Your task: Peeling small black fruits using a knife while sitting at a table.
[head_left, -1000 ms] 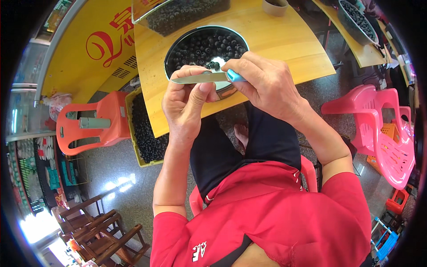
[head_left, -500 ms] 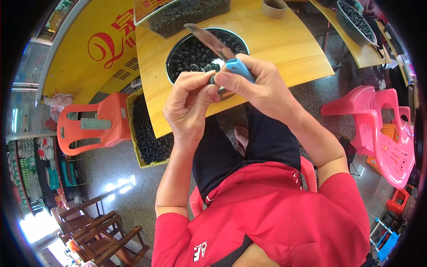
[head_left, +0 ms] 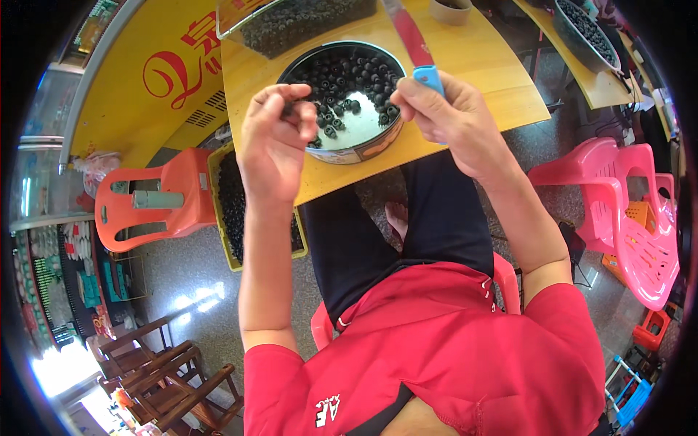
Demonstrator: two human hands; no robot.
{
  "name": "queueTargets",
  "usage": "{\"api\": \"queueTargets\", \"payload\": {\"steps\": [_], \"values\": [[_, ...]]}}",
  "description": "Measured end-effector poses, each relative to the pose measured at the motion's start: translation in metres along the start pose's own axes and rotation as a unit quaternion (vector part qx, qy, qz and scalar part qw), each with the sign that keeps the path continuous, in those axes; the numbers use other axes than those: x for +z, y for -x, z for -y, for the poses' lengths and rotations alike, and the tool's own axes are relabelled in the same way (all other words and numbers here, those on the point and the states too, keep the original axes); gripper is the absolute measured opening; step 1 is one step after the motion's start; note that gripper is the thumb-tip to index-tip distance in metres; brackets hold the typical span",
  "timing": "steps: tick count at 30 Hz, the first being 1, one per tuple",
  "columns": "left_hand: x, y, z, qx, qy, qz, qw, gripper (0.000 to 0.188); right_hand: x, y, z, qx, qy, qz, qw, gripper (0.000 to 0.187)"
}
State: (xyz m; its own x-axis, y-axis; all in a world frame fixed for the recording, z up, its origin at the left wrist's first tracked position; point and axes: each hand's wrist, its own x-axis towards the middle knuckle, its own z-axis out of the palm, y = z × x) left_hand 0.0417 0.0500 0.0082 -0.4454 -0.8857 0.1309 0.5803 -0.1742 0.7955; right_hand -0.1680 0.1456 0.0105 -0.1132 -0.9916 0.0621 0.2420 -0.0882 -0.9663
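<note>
My right hand (head_left: 462, 123) is closed around the blue handle of a knife (head_left: 413, 35), its blade pointing up and away from me over the table. At the near left side of a round tin (head_left: 342, 155), my left hand (head_left: 273, 142) is raised with curled fingers. A small dark round fruit (head_left: 289, 109) shows between them, partly hidden and blurred. Inside the tin, many dark round fruits (head_left: 331, 80) lie heaped toward the far side and edges, and the pale bottom shows near the middle.
Behind the tin stands a clear bin (head_left: 302, 29) of dark fruits, beside a small brown pot (head_left: 451, 11). A yellow crate (head_left: 233, 251) of the same fruits is left of the wooden table (head_left: 487, 80). An orange chair (head_left: 156, 196) and pink chairs (head_left: 607, 189) flank me.
My hands have parted from being together over the tin's near rim. The left moved left with fingers curled; the right moved right, turning the knife more upright.
</note>
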Motion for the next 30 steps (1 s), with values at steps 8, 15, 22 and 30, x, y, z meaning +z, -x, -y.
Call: {"api": "queueTargets", "payload": {"steps": [8, 15, 22, 30], "values": [[-0.015, -0.041, -0.003, -0.068, -0.605, 0.132, 0.783, 0.020, -0.022, 0.004, -0.006, 0.009, 0.001, -0.024, 1.000, 0.023], [-0.006, -0.047, 0.012, -0.036, -0.820, 0.244, 0.517, 0.022, -0.024, 0.004, -0.007, 0.004, 0.008, -0.018, 1.000, 0.023], [0.007, -0.044, 0.008, -0.022, -0.756, 0.189, 0.626, 0.019, -0.020, 0.001, -0.012, 0.015, 0.011, -0.022, 1.000, 0.023], [0.027, -0.012, 0.005, 0.137, -0.468, 0.142, 0.861, 0.026, 0.008, -0.008, -0.012, 0.066, -0.062, 0.039, 0.995, 0.027]]}}
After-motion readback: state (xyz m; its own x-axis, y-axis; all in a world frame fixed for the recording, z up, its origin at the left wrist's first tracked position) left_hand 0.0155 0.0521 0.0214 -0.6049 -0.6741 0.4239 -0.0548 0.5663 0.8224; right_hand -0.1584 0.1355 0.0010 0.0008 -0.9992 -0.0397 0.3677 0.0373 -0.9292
